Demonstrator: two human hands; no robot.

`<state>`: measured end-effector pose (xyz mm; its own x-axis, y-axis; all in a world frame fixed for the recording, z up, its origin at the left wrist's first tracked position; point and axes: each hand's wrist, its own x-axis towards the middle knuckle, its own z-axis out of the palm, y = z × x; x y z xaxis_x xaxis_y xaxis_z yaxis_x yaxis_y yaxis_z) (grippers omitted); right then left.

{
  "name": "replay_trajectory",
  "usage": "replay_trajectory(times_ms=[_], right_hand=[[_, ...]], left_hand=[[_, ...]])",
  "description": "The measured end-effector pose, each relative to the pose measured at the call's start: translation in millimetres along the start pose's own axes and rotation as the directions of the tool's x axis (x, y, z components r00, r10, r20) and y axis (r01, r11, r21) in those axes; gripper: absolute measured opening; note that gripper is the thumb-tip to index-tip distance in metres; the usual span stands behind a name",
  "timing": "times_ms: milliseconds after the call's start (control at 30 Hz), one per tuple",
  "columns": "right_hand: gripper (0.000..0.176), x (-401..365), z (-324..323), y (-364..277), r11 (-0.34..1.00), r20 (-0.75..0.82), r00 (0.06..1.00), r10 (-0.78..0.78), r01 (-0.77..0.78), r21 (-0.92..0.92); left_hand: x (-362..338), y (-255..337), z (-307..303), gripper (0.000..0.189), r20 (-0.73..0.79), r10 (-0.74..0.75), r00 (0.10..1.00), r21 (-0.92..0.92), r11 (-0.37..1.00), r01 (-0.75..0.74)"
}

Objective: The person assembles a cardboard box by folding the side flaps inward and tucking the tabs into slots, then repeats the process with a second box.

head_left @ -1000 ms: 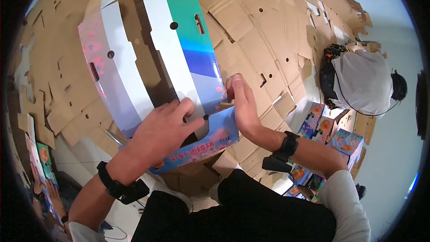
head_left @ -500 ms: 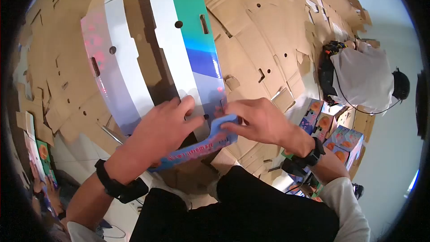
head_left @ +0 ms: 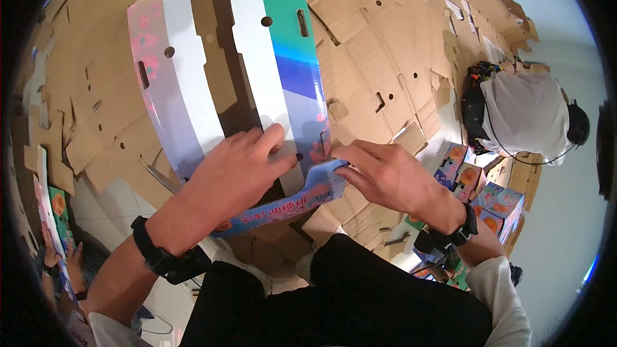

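A large printed cardboard box (head_left: pixel 302 77) lies in front of me, with green, blue and pink outer faces and white flaps along its open middle. My left hand (head_left: pixel 247 160) rests over its near end, fingers bent and thumb apart, touching the white flap; the fingertips are partly hidden. Between the thumb and fingers of my right hand (head_left: pixel 385 177) is the corner of the box's blue end panel (head_left: pixel 324 177). That panel bears red lettering and stands up at the near right corner.
Flattened brown cardboard (head_left: pixel 366 45) covers the floor around the box. Printed boxes (head_left: pixel 498 205) stand at the right, near a bent-over person in a light shirt (head_left: pixel 527 112). At the lower left, another person's hands (head_left: pixel 74 257) hold a printed panel (head_left: pixel 56 212).
The box sits slightly higher and further right in view. My right hand has shifted a little right and down at the end panel's corner, which looks more upright and less bent.
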<state>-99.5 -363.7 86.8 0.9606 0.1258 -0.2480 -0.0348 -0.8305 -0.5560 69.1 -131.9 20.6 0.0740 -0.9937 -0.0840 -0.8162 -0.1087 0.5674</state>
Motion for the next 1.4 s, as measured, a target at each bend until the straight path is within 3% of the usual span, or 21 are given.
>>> replay_trajectory(times_ms=[300, 500, 700, 1000, 1100, 1200, 1300, 1400], right_hand=[[0.029, 15.1, -1.0, -4.0, 0.989, 0.049, 0.99, 0.132, -0.135, 0.058], [0.028, 14.3, 5.5, 4.0, 0.985, -0.012, 0.996, 0.09, -0.087, 0.151], [0.018, 2.3, -8.6, -5.8, 0.99, 0.034, 0.999, 0.02, -0.024, 0.136], [0.026, 23.0, 18.4, 13.0, 0.87, -0.077, 0.938, 0.337, -0.279, 0.407], [0.021, 34.5, 10.4, 10.1, 0.666, 0.17, 0.826, 0.537, -0.539, 0.516], [0.023, 39.6, 20.6, 29.6, 0.68, 0.21, 0.836, 0.508, -0.538, 0.498], [0.024, 52.9, 14.5, 40.2, 0.711, 0.358, 0.81, 0.464, -0.582, 0.396], [0.023, 55.2, 13.2, 39.1, 0.616, 0.419, 0.774, 0.475, -0.633, 0.469]], left_hand=[[0.8, -4.9, 3.6, 0.023, -0.049, 0.019, 0.999, 0.007, 1.0, -0.019], [0.7, -5.3, 3.3, 0.024, -0.044, 0.026, 0.999, 0.006, 1.0, -0.026], [5.1, 0.4, 4.6, 0.028, -0.041, -0.023, 0.999, -0.018, 1.0, 0.022], [6.8, 7.1, 7.2, 0.029, -0.063, -0.031, 0.998, -0.007, 1.0, 0.03], [6.0, 7.1, 8.1, 0.027, -0.059, -0.026, 0.998, 0.001, 1.0, 0.026], [2.4, 4.8, 11.4, 0.026, -0.088, -0.004, 0.996, -0.003, 1.0, 0.003], [-0.4, 2.9, 14.5, 0.025, -0.123, 0.013, 0.992, -0.011, 1.0, -0.015], [0.3, 1.4, 14.0, 0.025, -0.11, 0.021, 0.994, -0.008, 1.0, -0.022]])
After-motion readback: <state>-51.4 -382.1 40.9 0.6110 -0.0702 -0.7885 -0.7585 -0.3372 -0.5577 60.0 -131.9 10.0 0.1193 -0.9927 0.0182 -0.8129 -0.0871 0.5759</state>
